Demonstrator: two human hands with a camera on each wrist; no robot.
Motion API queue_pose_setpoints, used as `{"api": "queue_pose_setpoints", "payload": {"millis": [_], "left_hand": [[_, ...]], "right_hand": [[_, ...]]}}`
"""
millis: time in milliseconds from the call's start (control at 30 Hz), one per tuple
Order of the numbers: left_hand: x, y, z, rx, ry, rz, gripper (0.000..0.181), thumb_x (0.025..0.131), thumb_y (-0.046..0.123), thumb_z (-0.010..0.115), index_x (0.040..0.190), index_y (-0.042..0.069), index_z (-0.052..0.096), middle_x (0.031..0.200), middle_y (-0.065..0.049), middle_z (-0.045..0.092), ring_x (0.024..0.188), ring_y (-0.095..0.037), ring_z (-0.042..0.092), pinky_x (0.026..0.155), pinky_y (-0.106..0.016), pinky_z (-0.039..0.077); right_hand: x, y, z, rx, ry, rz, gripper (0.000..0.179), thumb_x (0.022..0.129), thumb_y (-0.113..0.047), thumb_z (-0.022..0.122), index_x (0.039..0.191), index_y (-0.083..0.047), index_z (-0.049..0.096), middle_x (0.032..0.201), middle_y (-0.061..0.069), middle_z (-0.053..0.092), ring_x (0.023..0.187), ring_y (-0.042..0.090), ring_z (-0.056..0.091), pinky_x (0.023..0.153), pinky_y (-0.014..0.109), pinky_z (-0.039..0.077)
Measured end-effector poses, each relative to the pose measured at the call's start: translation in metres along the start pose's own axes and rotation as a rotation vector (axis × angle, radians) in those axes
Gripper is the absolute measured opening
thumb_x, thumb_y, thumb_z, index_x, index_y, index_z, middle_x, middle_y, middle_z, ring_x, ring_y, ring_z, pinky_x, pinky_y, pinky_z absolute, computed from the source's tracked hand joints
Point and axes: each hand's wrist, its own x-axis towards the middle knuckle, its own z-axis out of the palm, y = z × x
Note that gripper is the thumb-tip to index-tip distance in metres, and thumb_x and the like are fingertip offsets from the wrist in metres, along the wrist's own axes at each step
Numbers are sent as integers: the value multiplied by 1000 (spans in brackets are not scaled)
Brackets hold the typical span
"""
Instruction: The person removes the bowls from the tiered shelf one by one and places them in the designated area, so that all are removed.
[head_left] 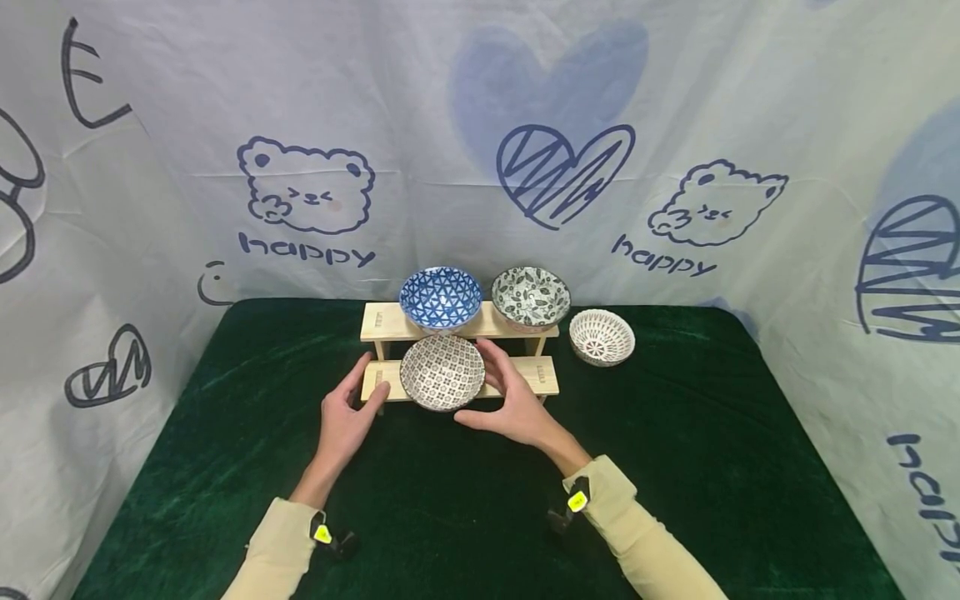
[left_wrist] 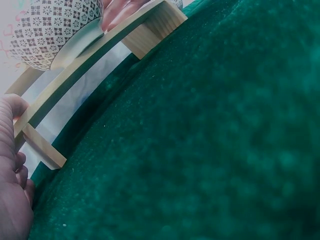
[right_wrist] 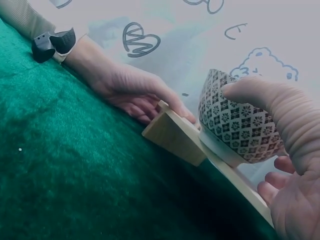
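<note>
A bowl with a dark floral lattice pattern (head_left: 442, 372) sits on the lower tier of a small wooden two-tier stand (head_left: 534, 375). My right hand (head_left: 513, 407) holds this bowl at its right side, thumb on the near wall and fingers round the far side. My left hand (head_left: 348, 417) grips the left end of the lower plank (left_wrist: 75, 75); its thumb lies on top, with the other fingers lower down. The right wrist view shows the patterned bowl (right_wrist: 235, 120) upright, its pale foot on the plank, and the left hand (right_wrist: 135, 92) at the plank's end.
On the upper tier stand a blue triangle-patterned bowl (head_left: 441, 298) and a green leaf-patterned bowl (head_left: 531, 297). A smaller bowl with reddish-brown marks (head_left: 602, 337) is on the green cloth (head_left: 675, 433), right of the stand. A white printed curtain (head_left: 427, 108) hangs behind and at both sides.
</note>
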Motion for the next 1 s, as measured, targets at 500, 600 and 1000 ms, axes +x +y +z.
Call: {"api": "queue_pose_setpoints", "payload": {"millis": [500,600,1000], "left_hand": [[0,-1,1,7,1,9,63,103,30,69,158,10,46,163,-11,45,151,-35,41,121,-58,34],[0,-3,1,4,4,10,62,103,31,69,158,11,47,163,-10,45,151,-34,41,121,-57,34],[-1,9,0,-23,11,2,62,102,22,70,157,5,47,162,-14,45,150,-34,42,121,-55,35]], "right_hand": [[16,-2,14,-25,-14,35,116,75,-16,95,165,-25,22,164,3,35,150,24,38,124,50,30],[18,-2,16,-26,-10,41,117,74,-17,95,164,-27,22,164,1,35,151,24,37,125,50,27],[19,-4,19,-24,27,35,117,70,-15,97,162,-24,26,161,4,40,147,25,42,124,49,30]]}}
